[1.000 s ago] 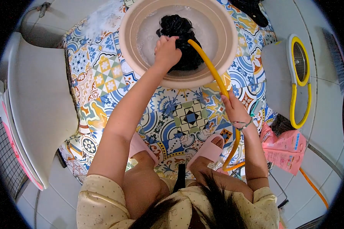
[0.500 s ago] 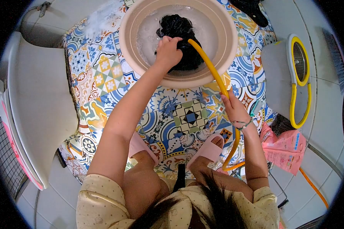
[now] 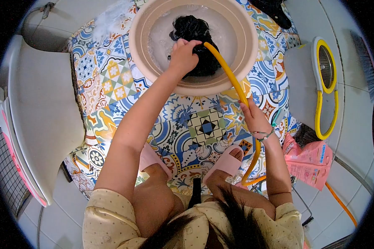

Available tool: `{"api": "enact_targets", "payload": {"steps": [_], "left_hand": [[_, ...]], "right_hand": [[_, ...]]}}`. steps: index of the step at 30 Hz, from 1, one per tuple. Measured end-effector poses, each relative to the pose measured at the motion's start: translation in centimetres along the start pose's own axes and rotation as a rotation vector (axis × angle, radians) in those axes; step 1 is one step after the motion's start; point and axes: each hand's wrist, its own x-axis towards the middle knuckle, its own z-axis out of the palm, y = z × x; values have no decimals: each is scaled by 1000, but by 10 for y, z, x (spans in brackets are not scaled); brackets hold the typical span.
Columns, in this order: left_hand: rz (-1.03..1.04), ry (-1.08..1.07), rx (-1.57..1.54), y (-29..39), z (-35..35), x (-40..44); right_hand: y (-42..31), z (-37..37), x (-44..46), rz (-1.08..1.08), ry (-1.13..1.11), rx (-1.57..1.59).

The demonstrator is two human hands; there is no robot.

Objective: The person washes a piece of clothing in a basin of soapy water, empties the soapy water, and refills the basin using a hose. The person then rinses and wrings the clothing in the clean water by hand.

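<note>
A round beige basin (image 3: 138, 54) on the tiled floor holds cloudy, bubbly water and a bunched black cloth (image 3: 205, 62). My left hand (image 3: 183, 56) is closed on the cloth's left side, its index finger stretched toward the hose end. The yellow hose (image 3: 228, 70) arches over the basin's front right rim, its end just above the cloth. My right hand (image 3: 255, 118), with a bracelet at the wrist, is wrapped round the hose below the rim. The fingers' undersides are hidden.
At the right stand a grey and yellow mop bucket (image 3: 305, 79) and a pink packet (image 3: 309, 164). A white curved fixture (image 3: 45, 99) fills the left side. Something black (image 3: 274, 12) lies behind the basin at the right. Foam (image 3: 112, 20) covers some floor at the back left.
My left index finger has extended rightward, closer to the hose end. My right hand and the hose look nearly unchanged.
</note>
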Motion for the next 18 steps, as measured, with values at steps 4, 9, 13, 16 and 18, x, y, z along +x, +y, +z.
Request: {"api": "enact_targets", "payload": {"steps": [4,9,13,16,18], "left_hand": [[8,-11,-7,3,-3,-1],[6,-28,-11,4,-3,0],[19,-18,-18,2,-2,0],[20,-20,1,-1,0,1],[24,8,22,-5,4,2]], "right_hand": [[0,0,0,-3,3,-11],[3,1,1,-4,9,-25],[5,2,1,-2,11,-6],[5,2,2,3,12,-12],[1,1,1,-2,19,-18]]}}
